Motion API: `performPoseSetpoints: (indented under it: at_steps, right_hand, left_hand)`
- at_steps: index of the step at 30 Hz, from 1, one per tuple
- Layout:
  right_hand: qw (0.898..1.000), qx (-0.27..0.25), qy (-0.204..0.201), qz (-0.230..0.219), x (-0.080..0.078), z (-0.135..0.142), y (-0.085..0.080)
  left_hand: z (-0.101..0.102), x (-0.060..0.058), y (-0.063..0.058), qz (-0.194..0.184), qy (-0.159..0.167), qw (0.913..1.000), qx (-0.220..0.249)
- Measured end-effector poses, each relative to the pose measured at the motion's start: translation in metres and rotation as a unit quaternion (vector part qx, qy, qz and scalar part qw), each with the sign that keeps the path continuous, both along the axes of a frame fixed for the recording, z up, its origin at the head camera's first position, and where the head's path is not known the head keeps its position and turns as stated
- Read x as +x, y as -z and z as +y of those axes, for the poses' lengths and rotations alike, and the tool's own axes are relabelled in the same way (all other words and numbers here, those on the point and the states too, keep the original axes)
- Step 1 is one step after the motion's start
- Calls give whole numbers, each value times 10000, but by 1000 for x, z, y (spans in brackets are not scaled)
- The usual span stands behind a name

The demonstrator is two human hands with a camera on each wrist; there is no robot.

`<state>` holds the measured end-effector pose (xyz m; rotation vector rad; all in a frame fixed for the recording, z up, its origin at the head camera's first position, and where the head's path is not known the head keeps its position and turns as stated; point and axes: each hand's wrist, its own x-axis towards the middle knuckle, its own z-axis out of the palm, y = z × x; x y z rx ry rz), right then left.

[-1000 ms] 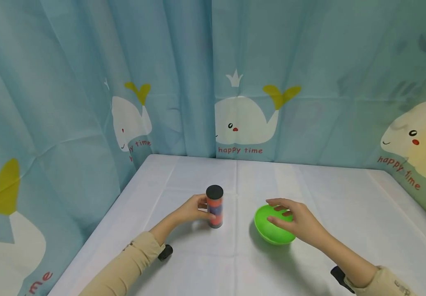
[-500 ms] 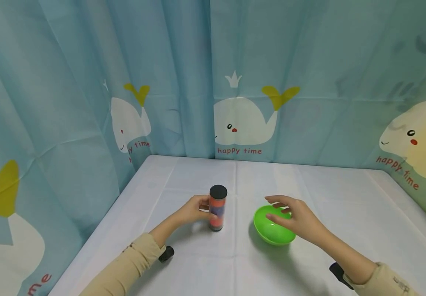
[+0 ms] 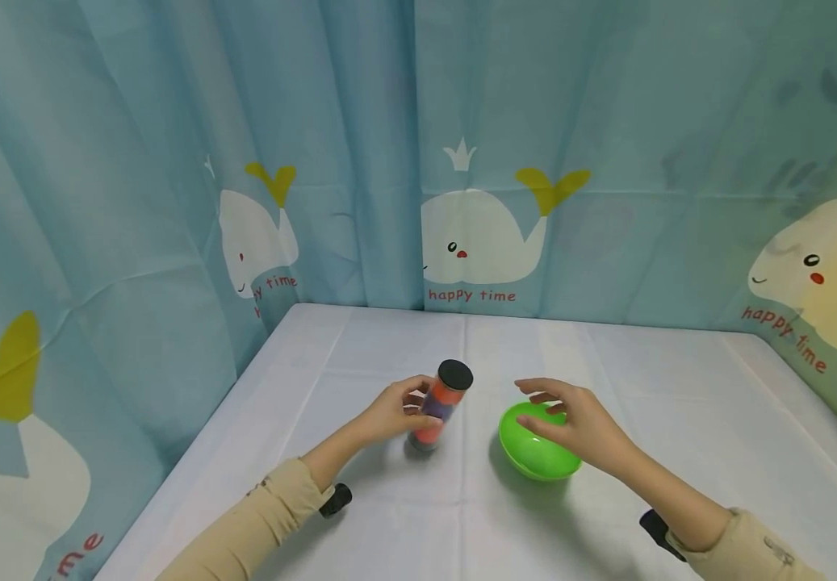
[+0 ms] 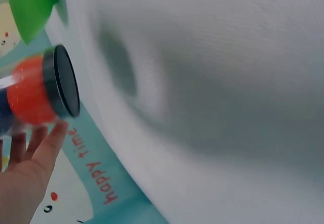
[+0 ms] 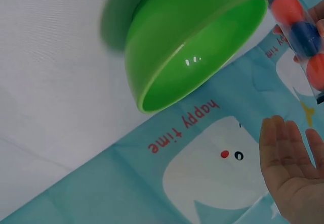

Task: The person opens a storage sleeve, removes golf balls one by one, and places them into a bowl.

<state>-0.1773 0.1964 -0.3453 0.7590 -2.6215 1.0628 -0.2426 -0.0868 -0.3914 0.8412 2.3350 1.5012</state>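
Evidently, the left hand (image 3: 394, 411), thumb and fingers curled round it, holds the clear black-lidded tube of balls (image 3: 445, 403) leaning toward the relaxed right hand (image 3: 585, 428), which holds nothing near the green bowl (image 3: 527, 452). This looks like a lift-and-tilt step; the next move wants a steady grip. The white table (image 3: 643, 363) offers room between tube and bowl, its far edge well beyond both hands.

Soft, fairly bright light — diffuse shadows spread over the white table (image 3: 607, 363), small glints sit inside the green bowl (image 5: 202, 47).
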Motion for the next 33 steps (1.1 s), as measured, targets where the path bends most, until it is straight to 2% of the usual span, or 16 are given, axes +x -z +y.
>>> performPoseSetpoints:
  at_steps: [8, 13, 17, 25, 33]
  right_hand:
    - [9998, -104, 152, -33, -2, -4, -5]
    - [9990, -325, 295, -82, -2, -6, -7]
    - [9977, -520, 382, -196, -1, -6, -10]
    - [9937, -862, 271, -664, -1, -5, -19]
    - [9930, -876, 104, -781, -2, -7, -21]
  left_hand:
    - [9, 9, -7, 12, -226, 9997, 78]
    - [13, 11, -12, 338, -361, 9987, -103]
    - [16, 13, -17, 482, -345, 9981, -185]
    - [22, 22, -23, 374, -189, 9987, -282]
    - [28, 33, -25, 295, -583, 9973, -334]
